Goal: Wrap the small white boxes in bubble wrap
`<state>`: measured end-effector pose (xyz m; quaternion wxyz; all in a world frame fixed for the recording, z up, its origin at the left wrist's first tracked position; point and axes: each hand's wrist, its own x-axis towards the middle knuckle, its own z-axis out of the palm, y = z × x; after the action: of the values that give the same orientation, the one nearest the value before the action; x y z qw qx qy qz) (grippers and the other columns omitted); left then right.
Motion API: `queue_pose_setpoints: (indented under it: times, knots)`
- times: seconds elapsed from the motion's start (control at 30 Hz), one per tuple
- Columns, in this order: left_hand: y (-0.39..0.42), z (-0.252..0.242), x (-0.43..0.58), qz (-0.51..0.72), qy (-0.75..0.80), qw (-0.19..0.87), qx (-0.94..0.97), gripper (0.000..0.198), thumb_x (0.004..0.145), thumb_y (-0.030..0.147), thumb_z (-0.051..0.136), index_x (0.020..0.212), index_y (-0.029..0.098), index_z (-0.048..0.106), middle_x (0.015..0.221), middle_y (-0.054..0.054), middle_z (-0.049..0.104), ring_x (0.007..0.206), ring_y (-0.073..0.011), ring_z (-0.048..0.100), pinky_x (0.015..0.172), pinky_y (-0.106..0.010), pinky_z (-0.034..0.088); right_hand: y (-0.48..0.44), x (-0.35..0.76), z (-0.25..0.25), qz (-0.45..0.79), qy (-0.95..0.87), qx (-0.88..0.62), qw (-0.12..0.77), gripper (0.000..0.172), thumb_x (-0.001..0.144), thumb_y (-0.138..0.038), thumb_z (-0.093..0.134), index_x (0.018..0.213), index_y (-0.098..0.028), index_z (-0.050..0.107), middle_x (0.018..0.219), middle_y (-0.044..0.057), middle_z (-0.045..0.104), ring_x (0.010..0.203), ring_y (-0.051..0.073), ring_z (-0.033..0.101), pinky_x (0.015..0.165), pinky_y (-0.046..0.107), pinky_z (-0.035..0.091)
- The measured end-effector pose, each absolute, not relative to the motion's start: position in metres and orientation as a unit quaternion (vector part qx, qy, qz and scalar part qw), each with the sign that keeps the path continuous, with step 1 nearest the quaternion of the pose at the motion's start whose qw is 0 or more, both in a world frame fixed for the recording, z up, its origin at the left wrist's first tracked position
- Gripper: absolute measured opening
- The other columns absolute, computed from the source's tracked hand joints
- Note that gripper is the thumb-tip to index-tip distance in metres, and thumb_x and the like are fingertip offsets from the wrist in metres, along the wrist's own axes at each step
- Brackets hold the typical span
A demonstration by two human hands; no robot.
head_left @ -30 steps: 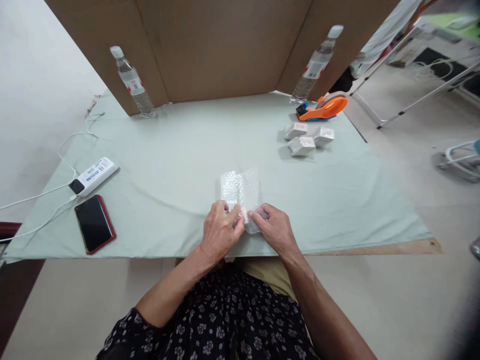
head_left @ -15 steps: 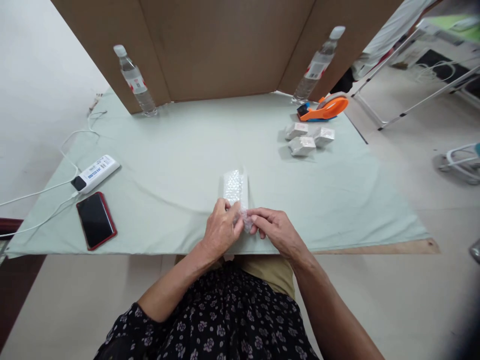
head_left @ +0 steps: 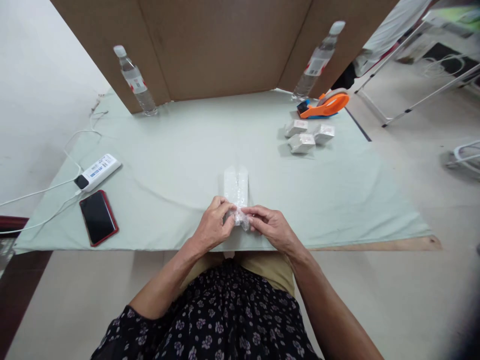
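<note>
A narrow strip of clear bubble wrap [head_left: 236, 186] lies on the pale green cloth [head_left: 180, 165] near the table's front edge. Its near end is bunched round something small that I cannot make out. My left hand [head_left: 212, 225] pinches that near end from the left, fingers closed on it. From the right my right hand [head_left: 272, 227] grips the same end, fingers curled. The two hands almost touch over the bundle.
Three small wrapped packets [head_left: 304, 136] and an orange tape dispenser [head_left: 324, 104] sit at the back right. Two water bottles [head_left: 134, 81] [head_left: 317, 62] stand before a cardboard screen [head_left: 221, 45]. A red-cased phone [head_left: 99, 218] and a white power strip [head_left: 96, 172] with cables lie left.
The bubble wrap was a wide sheet a second ago; it has been folded in from the right into a narrow strip. Both hands stayed at its near end.
</note>
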<state>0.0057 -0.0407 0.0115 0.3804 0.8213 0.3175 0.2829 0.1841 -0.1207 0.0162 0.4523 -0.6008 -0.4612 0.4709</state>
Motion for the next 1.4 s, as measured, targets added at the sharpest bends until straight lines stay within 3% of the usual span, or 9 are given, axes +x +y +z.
queue_pose_setpoints:
  times: [0.27, 0.5, 0.6, 0.73, 0.83, 0.93, 1.1, 1.27, 1.4]
  knots:
    - [-0.032, 0.013, 0.003, 0.257, 0.299, 0.385, 0.834, 0.017, 0.084, 0.017, 0.059, 0.1, 0.018, 0.066, 0.099, -0.006, 0.055, 0.09, -0.017, 0.059, 0.081, -0.032, 0.053, -0.122, 0.178, 0.007, 0.443, -0.449, -0.591, 0.503, 0.029, 0.081, -0.04, 0.068, 0.102, -0.021, 0.074, 0.084, 0.003, 0.061, 0.074, 0.015, 0.057, 0.068, 0.03, 0.049]
    - [-0.046, 0.015, -0.004, 0.232, 0.313, 0.337, 0.857, 0.06, 0.072, 0.032, 0.075, 0.126, 0.02, 0.052, 0.119, -0.011, 0.051, 0.113, -0.0261, 0.054, 0.097, -0.042, 0.052, -0.142, 0.175, 0.008, 0.365, -0.453, -0.678, 0.449, 0.07, 0.07, -0.049, 0.078, 0.129, -0.02, 0.057, 0.106, 0.008, 0.064, 0.081, 0.019, 0.06, 0.068, 0.031, 0.051]
    - [-0.054, 0.012, -0.001, 0.262, 0.342, 0.306, 0.849, 0.054, 0.076, 0.029, 0.071, 0.126, 0.02, 0.052, 0.119, -0.011, 0.05, 0.115, -0.0256, 0.053, 0.099, -0.041, 0.051, -0.145, 0.173, 0.004, 0.307, -0.434, -0.731, 0.427, 0.052, 0.076, -0.047, 0.072, 0.118, -0.018, 0.06, 0.1, 0.008, 0.068, 0.081, 0.02, 0.061, 0.073, 0.032, 0.05]
    - [-0.055, 0.012, 0.004, 0.29, 0.334, 0.291, 0.848, 0.049, 0.079, 0.018, 0.064, 0.127, 0.018, 0.054, 0.12, -0.012, 0.051, 0.115, -0.0249, 0.053, 0.103, -0.042, 0.049, -0.144, 0.174, -0.001, 0.31, -0.401, -0.741, 0.44, 0.027, 0.084, -0.044, 0.059, 0.093, -0.018, 0.062, 0.075, 0.002, 0.063, 0.067, 0.016, 0.056, 0.066, 0.029, 0.046]
    - [-0.052, 0.012, 0.006, 0.289, 0.321, 0.256, 0.865, 0.047, 0.08, 0.018, 0.065, 0.127, 0.019, 0.057, 0.126, -0.014, 0.05, 0.119, -0.0272, 0.051, 0.104, -0.046, 0.048, -0.144, 0.177, -0.003, 0.326, -0.377, -0.739, 0.453, 0.026, 0.083, -0.045, 0.059, 0.084, -0.02, 0.06, 0.067, -0.001, 0.058, 0.061, 0.015, 0.052, 0.06, 0.027, 0.044]
    - [-0.048, 0.011, 0.007, 0.276, 0.28, 0.232, 0.89, 0.033, 0.086, 0.019, 0.062, 0.118, 0.02, 0.064, 0.128, -0.014, 0.05, 0.121, -0.027, 0.05, 0.101, -0.045, 0.05, -0.143, 0.179, -0.003, 0.334, -0.377, -0.746, 0.435, 0.029, 0.081, -0.049, 0.062, 0.084, -0.02, 0.06, 0.066, -0.001, 0.059, 0.061, 0.015, 0.053, 0.06, 0.027, 0.043]
    - [-0.045, 0.011, 0.007, 0.275, 0.244, 0.23, 0.901, 0.023, 0.087, 0.015, 0.061, 0.107, 0.019, 0.069, 0.121, -0.013, 0.056, 0.113, -0.0247, 0.053, 0.095, -0.041, 0.053, -0.136, 0.182, -0.001, 0.325, -0.41, -0.761, 0.384, 0.028, 0.078, -0.047, 0.064, 0.073, -0.022, 0.053, 0.063, -0.002, 0.057, 0.061, 0.015, 0.051, 0.059, 0.027, 0.04]
    - [-0.045, 0.017, 0.014, 0.262, 0.261, 0.219, 0.903, 0.011, 0.089, 0.026, 0.065, 0.094, 0.019, 0.071, 0.11, -0.011, 0.06, 0.105, -0.0241, 0.056, 0.091, -0.04, 0.053, -0.125, 0.183, 0.006, 0.263, -0.439, -0.783, 0.355, 0.03, 0.073, -0.04, 0.063, 0.061, -0.023, 0.042, 0.056, -0.004, 0.05, 0.056, 0.013, 0.044, 0.056, 0.026, 0.034]
    - [-0.044, 0.019, 0.023, 0.231, 0.29, 0.197, 0.908, 0.008, 0.09, 0.022, 0.063, 0.086, 0.02, 0.069, 0.101, -0.008, 0.06, 0.096, -0.0221, 0.056, 0.085, -0.037, 0.054, -0.123, 0.179, 0.009, 0.244, -0.432, -0.779, 0.382, 0.029, 0.079, -0.042, 0.059, 0.061, -0.023, 0.046, 0.057, -0.003, 0.051, 0.056, 0.013, 0.045, 0.057, 0.026, 0.036]
